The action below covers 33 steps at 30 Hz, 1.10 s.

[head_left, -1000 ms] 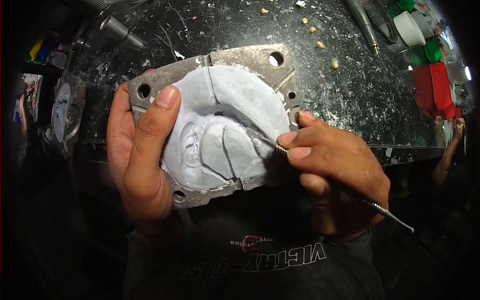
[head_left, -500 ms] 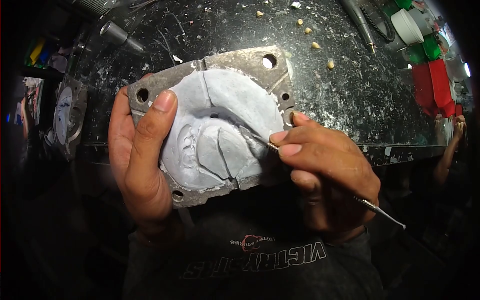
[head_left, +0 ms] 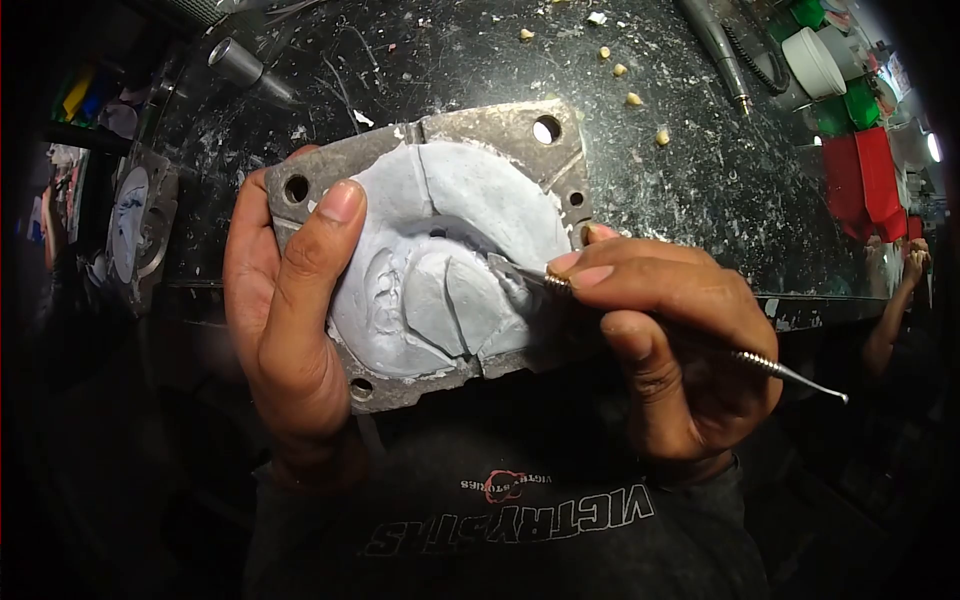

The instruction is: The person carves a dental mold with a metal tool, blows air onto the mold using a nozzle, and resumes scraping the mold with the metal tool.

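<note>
A grey metal plate (head_left: 480, 124) with corner holes carries a round pale-grey moulded mass (head_left: 490, 185) with curved grooves and a raised middle. My left hand (head_left: 295, 300) grips the plate's left side, its thumb lying over the front at the edge of the pale mass. Between the fingers of my right hand (head_left: 690, 320) is a thin metal carving tool (head_left: 790, 373) with coiled grips. Its inner tip touches the pale mass right of the raised middle, while the other end sticks out past my hand to the lower right.
On the black, speckled table (head_left: 680, 210) are several small yellowish pieces, a metal cylinder (head_left: 236, 62) and a corded handpiece (head_left: 718, 55). White cups (head_left: 813, 62) and a red bin (head_left: 862, 185) stand at the right. Another moulded plate (head_left: 150, 225) lies at far left.
The plate and my left hand have shifted slightly right. My right hand has also moved right, with its thumb lower and farther from the tool, whose outer end has swung up and right.
</note>
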Motion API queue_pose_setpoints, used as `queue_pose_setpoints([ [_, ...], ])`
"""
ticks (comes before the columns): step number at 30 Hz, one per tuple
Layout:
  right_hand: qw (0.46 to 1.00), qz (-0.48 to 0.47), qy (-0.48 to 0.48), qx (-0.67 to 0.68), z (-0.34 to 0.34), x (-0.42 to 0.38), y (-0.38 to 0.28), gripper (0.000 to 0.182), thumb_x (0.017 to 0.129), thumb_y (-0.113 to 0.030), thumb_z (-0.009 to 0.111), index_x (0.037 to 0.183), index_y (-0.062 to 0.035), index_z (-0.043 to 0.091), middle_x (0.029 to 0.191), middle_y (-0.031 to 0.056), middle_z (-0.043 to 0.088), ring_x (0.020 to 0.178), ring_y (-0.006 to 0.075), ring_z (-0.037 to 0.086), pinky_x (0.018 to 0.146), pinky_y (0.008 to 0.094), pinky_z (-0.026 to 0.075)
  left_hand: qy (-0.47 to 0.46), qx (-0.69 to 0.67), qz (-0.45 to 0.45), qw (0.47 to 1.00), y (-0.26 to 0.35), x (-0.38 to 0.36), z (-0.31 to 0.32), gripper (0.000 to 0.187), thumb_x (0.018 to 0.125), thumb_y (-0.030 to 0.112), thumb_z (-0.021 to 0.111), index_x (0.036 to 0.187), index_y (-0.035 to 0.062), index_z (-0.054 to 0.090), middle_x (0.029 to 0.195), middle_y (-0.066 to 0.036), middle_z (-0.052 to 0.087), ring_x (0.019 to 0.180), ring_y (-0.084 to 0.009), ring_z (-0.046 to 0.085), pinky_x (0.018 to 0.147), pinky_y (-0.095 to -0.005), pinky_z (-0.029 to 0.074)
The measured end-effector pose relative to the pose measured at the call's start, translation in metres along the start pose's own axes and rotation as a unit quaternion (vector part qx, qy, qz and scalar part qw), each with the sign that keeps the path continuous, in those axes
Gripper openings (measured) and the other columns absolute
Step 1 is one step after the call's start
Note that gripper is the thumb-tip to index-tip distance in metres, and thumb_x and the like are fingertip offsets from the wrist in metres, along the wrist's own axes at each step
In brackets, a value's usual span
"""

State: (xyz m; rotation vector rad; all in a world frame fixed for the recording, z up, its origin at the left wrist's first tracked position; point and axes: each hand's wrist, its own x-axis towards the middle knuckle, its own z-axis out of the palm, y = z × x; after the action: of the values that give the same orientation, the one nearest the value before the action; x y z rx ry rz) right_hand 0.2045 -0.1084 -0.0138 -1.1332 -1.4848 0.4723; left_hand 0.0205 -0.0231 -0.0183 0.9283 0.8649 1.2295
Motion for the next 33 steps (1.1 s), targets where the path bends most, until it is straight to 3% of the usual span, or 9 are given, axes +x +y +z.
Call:
queue_pose_setpoints([
  [11, 0.998, -0.013, 0.005, -0.054, 0.0051, -0.0008, -0.0032, 0.020, 0.099, -0.016, 0.068, 0.104, 0.0025, 0.069, 0.095, 0.0178, 0.074, 0.094, 0.0305, 0.074, 0.096, 0.0510, 0.057, -0.002, 0.004, 0.007, 1.000, -0.0004, 0.0002, -0.0002, 0.027, 0.098, 0.011, 0.064, 0.119, -0.0031, 0.056, 0.106, -0.011, 0.068, 0.097, -0.0128, 0.064, 0.091, -0.0256, 0.049],
  [14, 0.989, -0.077, -0.057, -0.109, 0.0009, 0.0027, 0.0015, 0.019, 0.097, -0.017, 0.070, 0.103, 0.0006, 0.069, 0.091, 0.0173, 0.075, 0.092, 0.0296, 0.076, 0.094, 0.0525, 0.059, 0.000, -0.001, 0.008, 1.000, -0.0006, -0.0002, 0.0008, 0.027, 0.098, 0.010, 0.064, 0.119, -0.0030, 0.057, 0.106, -0.011, 0.068, 0.097, -0.0129, 0.064, 0.091, -0.0254, 0.050],
  [21, 0.994, -0.062, -0.038, -0.082, 0.0012, 0.0012, -0.0008, 0.018, 0.098, -0.018, 0.068, 0.101, -0.0005, 0.069, 0.091, 0.0171, 0.075, 0.093, 0.0295, 0.075, 0.094, 0.0523, 0.059, -0.001, -0.007, 0.005, 1.000, 0.0005, -0.0001, 0.0016, 0.027, 0.097, 0.010, 0.064, 0.119, -0.0034, 0.057, 0.105, -0.011, 0.068, 0.097, -0.0133, 0.064, 0.091, -0.0256, 0.050],
  [24, 0.999, -0.016, -0.004, -0.048, 0.0014, -0.0031, -0.0003, 0.026, 0.100, -0.026, 0.067, 0.100, 0.0005, 0.069, 0.092, 0.0183, 0.074, 0.094, 0.0291, 0.074, 0.098, 0.0525, 0.057, -0.003, -0.005, 0.007, 1.000, -0.0012, 0.0005, -0.0005, 0.028, 0.097, 0.010, 0.065, 0.120, -0.0036, 0.057, 0.105, -0.011, 0.068, 0.097, -0.0135, 0.064, 0.091, -0.0257, 0.050],
  [30, 0.994, -0.026, -0.042, -0.093, -0.0013, 0.0003, -0.0031, 0.028, 0.101, -0.026, 0.066, 0.100, 0.0015, 0.069, 0.093, 0.0186, 0.073, 0.094, 0.0300, 0.074, 0.097, 0.0520, 0.057, -0.002, -0.002, 0.003, 1.000, -0.0003, 0.0009, -0.0008, 0.030, 0.097, 0.012, 0.066, 0.120, -0.0040, 0.057, 0.105, -0.011, 0.068, 0.097, -0.0138, 0.064, 0.090, -0.0262, 0.050],
  [33, 0.998, -0.030, -0.009, -0.063, 0.0023, -0.0028, 0.0003, 0.028, 0.101, -0.026, 0.066, 0.100, 0.0020, 0.069, 0.092, 0.0181, 0.074, 0.093, 0.0299, 0.074, 0.096, 0.0520, 0.058, -0.002, -0.001, 0.006, 1.000, -0.0011, 0.0008, 0.0001, 0.031, 0.096, 0.012, 0.066, 0.121, -0.0041, 0.057, 0.106, -0.011, 0.068, 0.098, -0.0140, 0.064, 0.091, -0.0263, 0.050],
])
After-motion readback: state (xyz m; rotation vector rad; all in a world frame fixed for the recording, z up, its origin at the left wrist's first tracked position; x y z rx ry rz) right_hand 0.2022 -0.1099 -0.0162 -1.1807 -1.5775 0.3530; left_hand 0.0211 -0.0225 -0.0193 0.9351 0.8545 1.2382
